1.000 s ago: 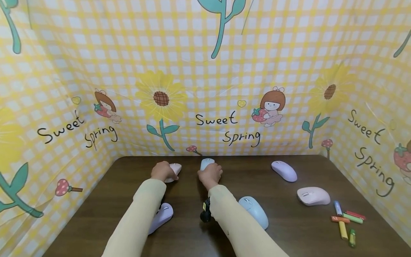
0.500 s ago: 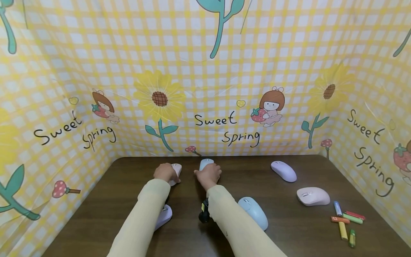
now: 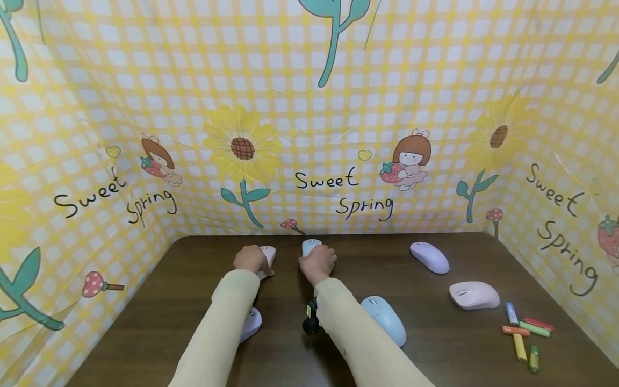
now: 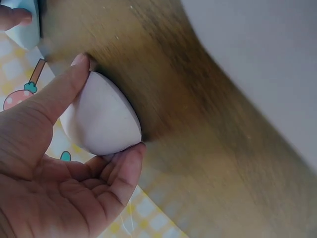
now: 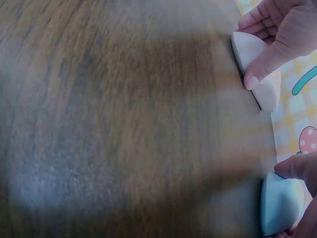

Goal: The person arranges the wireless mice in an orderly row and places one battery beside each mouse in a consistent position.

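Near the table's back edge my left hand grips a pale pink computer mouse, thumb on one side and fingers curled along the other. To its right, my right hand holds a light blue mouse from behind, its front end pointing at the cloth wall. In the right wrist view both mice appear, the blue mouse with thumb and fingers at its sides. Under my left forearm a lilac mouse is partly hidden. Right of my right forearm sits a larger light blue mouse.
Farther right lie a lilac mouse and a pale pink mouse. Several small coloured batteries are scattered at the right side of the dark wooden table. A yellow checked cloth walls in the back and sides.
My left hand has shifted slightly right, and the pink mouse in it has turned to point more straight back. The right hand stays on the blue mouse, nearly still.
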`<state>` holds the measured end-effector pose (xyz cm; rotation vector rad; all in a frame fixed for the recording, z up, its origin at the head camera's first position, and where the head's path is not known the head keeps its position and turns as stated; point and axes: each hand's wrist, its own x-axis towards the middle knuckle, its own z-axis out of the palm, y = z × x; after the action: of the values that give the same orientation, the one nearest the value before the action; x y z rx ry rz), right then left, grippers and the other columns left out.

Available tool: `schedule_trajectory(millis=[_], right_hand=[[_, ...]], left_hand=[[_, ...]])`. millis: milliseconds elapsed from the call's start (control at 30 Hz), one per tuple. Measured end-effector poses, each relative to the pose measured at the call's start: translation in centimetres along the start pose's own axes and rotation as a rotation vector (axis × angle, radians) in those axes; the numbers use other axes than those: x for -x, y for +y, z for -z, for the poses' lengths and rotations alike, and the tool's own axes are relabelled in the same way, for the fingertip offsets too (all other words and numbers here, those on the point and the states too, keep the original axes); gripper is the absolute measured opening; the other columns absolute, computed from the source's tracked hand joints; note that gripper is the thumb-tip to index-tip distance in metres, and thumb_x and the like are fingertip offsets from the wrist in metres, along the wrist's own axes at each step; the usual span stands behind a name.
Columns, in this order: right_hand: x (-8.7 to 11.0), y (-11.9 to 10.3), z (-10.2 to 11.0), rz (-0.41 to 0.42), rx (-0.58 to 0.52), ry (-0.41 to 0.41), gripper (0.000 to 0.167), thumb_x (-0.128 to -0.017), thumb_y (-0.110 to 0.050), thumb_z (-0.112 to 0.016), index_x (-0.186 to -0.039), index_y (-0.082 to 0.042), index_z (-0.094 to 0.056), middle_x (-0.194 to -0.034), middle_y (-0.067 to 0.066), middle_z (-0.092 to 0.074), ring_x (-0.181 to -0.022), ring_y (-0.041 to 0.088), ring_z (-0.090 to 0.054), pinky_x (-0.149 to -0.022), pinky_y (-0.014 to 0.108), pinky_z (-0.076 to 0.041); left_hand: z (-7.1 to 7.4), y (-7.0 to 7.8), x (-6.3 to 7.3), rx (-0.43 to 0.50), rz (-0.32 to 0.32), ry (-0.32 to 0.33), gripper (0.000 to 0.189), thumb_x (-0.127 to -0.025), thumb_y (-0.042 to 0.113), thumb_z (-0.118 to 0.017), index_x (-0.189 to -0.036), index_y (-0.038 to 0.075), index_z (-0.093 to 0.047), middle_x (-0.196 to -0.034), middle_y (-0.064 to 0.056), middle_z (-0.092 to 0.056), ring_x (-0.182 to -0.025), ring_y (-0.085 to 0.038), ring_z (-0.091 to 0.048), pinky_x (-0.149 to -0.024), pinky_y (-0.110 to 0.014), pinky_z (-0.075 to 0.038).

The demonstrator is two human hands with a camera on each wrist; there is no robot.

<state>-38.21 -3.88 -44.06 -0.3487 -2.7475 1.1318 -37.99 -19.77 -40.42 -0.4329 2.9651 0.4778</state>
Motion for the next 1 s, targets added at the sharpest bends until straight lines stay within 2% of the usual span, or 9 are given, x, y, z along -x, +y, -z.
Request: schedule_trajectory(millis=[167,333,533,667,800,1000], right_hand=[[0.0,0.5,0.4,-0.012,-0.007,0.001,0.058,-0.077,-0.029,-0.08,-0.11,0.011,-0.056,-0.099,0.024,-0.053,-0.097,0.04,-0.05,-0.079,0.048,-0.047],[-0.2,1.0,1.2,0.005,-0.013,0.043,0.056,-0.076,-0.03,-0.081,-0.107,0.011,-0.058,-0.096,0.023,-0.055,-0.095,0.039,-0.052,-0.081,0.047,-0.045],[-0.5,1.2,3.4,0.043,-0.02,0.085,0.049,-0.075,-0.029,-0.081,-0.099,0.009,-0.062,-0.09,0.021,-0.059,-0.092,0.038,-0.056,-0.085,0.047,-0.044],[-0.7,1.4,5.0,0.084,-0.002,0.107,0.043,-0.074,-0.025,-0.081,-0.096,0.008,-0.064,-0.086,0.019,-0.059,-0.088,0.036,-0.057,-0.083,0.047,-0.045],[-0.7,1.8,6.2,0.086,0.024,0.107,0.045,-0.075,-0.028,-0.081,-0.098,0.008,-0.064,-0.088,0.019,-0.059,-0.088,0.037,-0.057,-0.081,0.047,-0.047],[-0.7,3.1,7.4,0.052,0.041,0.074,0.046,-0.077,-0.031,-0.08,-0.101,0.006,-0.065,-0.092,0.02,-0.059,-0.09,0.037,-0.057,-0.08,0.047,-0.047]], left_hand=[[-0.2,0.1,-0.3,0.0,0.038,-0.024,0.075,-0.06,0.03,-0.094,-0.115,-0.009,-0.06,-0.105,-0.024,-0.06,-0.087,-0.03,-0.059,-0.07,-0.041,-0.052],[-0.3,0.2,-0.4,-0.007,0.037,-0.035,0.075,-0.06,0.031,-0.094,-0.114,-0.01,-0.06,-0.104,-0.024,-0.06,-0.086,-0.03,-0.059,-0.07,-0.041,-0.052],[-0.2,0.4,-0.4,-0.007,0.039,-0.035,0.077,-0.062,0.031,-0.093,-0.117,-0.011,-0.058,-0.108,-0.026,-0.059,-0.091,-0.032,-0.059,-0.074,-0.041,-0.052],[0.0,0.5,-0.7,-0.019,0.051,-0.039,0.079,-0.059,0.033,-0.095,-0.115,-0.01,-0.06,-0.105,-0.025,-0.06,-0.088,-0.031,-0.059,-0.07,-0.04,-0.052],[0.1,0.4,-0.9,-0.023,0.05,-0.046,0.079,-0.059,0.033,-0.094,-0.115,-0.01,-0.06,-0.103,-0.025,-0.06,-0.086,-0.031,-0.058,-0.068,-0.039,-0.051],[0.1,0.4,-0.2,-0.005,0.035,-0.048,0.076,-0.065,0.031,-0.091,-0.118,-0.012,-0.056,-0.106,-0.026,-0.058,-0.091,-0.032,-0.056,-0.074,-0.039,-0.051]])
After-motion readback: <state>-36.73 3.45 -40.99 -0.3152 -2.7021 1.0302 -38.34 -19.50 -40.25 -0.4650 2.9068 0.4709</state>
